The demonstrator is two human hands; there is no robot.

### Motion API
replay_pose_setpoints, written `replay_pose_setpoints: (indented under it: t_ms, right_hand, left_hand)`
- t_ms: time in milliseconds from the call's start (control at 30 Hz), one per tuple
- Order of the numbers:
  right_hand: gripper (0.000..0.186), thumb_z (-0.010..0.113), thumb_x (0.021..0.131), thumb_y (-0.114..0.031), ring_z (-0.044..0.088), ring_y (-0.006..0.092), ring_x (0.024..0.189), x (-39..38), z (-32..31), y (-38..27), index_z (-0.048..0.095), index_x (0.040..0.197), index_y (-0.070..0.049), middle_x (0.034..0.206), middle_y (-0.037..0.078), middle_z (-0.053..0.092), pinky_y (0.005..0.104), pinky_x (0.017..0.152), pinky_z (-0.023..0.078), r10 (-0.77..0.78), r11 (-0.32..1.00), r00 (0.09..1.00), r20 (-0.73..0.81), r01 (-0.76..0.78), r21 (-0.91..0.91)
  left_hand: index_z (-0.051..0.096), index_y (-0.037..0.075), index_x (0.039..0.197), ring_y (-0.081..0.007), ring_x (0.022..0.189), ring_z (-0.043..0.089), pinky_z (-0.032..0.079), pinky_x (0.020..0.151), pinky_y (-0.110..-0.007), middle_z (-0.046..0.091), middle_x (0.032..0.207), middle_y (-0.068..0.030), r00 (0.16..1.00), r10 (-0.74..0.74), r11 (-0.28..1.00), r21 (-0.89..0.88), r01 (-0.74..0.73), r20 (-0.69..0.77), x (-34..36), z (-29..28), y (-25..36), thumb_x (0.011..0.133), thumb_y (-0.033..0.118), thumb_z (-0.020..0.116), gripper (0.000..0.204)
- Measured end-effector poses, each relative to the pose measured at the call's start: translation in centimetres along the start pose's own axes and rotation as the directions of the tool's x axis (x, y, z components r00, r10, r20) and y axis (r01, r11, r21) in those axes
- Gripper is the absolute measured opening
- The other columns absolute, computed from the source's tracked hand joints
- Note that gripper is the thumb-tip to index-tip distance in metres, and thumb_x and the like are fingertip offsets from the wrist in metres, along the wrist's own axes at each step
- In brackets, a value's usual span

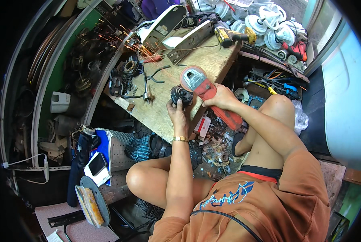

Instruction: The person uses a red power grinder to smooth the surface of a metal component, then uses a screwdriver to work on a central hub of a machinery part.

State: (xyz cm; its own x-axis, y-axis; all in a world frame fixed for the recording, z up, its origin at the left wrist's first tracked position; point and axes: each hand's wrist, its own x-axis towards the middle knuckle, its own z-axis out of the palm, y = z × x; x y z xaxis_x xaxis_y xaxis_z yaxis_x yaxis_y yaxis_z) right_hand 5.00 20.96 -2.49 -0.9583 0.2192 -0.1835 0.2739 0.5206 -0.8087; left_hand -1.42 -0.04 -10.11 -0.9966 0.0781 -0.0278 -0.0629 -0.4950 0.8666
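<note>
My left hand grips a small round black metal part over the near edge of a wooden bench. My right hand is wrapped around a red angle grinder, whose disc is just above and right of that part. Orange sparks spray toward the back left. On the bench lie pliers and a cluster of cords and small metal parts.
Metal brackets and a yellow drill sit at the back. White fittings fill the upper right. Tools lie right of the bench. Shelves of parts line the left. My knees flank the debris-strewn floor.
</note>
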Motion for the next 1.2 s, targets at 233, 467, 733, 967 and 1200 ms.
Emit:
replay_pose_setpoints:
  t_ms: [233, 467, 733, 967, 1200]
  right_hand:
    - [0.082, 0.09, 0.056, -0.044, 0.07, 0.034, 0.104, 0.1, 0.1, 0.1, 0.066, 0.12, 0.001, 0.112, 0.02, 0.072, 0.0414, 0.095, 0.052, -0.008, 1.0, 1.0, 0.002, 0.008, 0.005]
    - [0.083, 0.091, 0.055, -0.044, 0.069, 0.034, 0.104, 0.2, 0.1, 0.2, 0.066, 0.12, 0.001, 0.112, 0.02, 0.072, 0.0409, 0.095, 0.052, -0.006, 1.0, 1.0, -0.014, 0.006, -0.013]
    - [0.084, 0.089, 0.055, -0.046, 0.07, 0.0351, 0.105, 0.0, 0.1, -0.1, 0.066, 0.119, 0.002, 0.112, 0.022, 0.072, 0.0413, 0.095, 0.053, -0.013, 1.0, 1.0, -0.007, 0.013, -0.006]
    - [0.083, 0.089, 0.055, -0.045, 0.069, 0.0346, 0.105, -0.1, 0.1, -0.3, 0.065, 0.12, 0.001, 0.112, 0.021, 0.072, 0.0415, 0.095, 0.052, -0.005, 1.0, 1.0, 0.002, 0.005, -0.001]
    - [0.083, 0.089, 0.055, -0.045, 0.069, 0.0345, 0.105, 0.0, 0.2, 0.1, 0.066, 0.119, 0.003, 0.112, 0.021, 0.072, 0.0412, 0.095, 0.053, -0.02, 1.0, 1.0, -0.016, 0.02, -0.015]
  left_hand:
    - [0.035, 0.004, 0.133, -0.0303, 0.11, 0.068, 0.065, 0.085, -0.046, 0.06, 0.128, -0.0179, 1.0, -0.004, 1.0, 0.003, 0.004, 0.001, -0.1, 0.1, 0.2, 0.102, 0.01, 0.062, 0.042]
    - [0.034, 0.002, 0.136, -0.0322, 0.111, 0.068, 0.064, 0.088, -0.048, 0.058, 0.13, -0.0195, 1.0, -0.006, 1.0, 0.009, 0.006, 0.004, -0.2, 0.0, 0.3, 0.102, 0.011, 0.062, 0.045]
    - [0.034, 0.002, 0.136, -0.0332, 0.114, 0.066, 0.064, 0.089, -0.049, 0.058, 0.132, -0.0204, 1.0, 0.009, 0.999, 0.033, -0.009, 0.011, 0.1, -0.5, 0.3, 0.1, 0.014, 0.065, 0.049]
    - [0.034, 0.002, 0.135, -0.0331, 0.115, 0.066, 0.064, 0.089, -0.048, 0.057, 0.132, -0.0203, 1.0, 0.001, 1.0, 0.015, -0.001, 0.016, -0.1, -0.2, 0.4, 0.101, 0.014, 0.065, 0.048]
    - [0.036, 0.003, 0.133, -0.0269, 0.114, 0.064, 0.062, 0.09, -0.041, 0.058, 0.132, -0.017, 1.0, -0.03, 1.0, 0.006, 0.03, -0.001, -0.4, 0.3, 0.7, 0.102, 0.006, 0.06, 0.039]
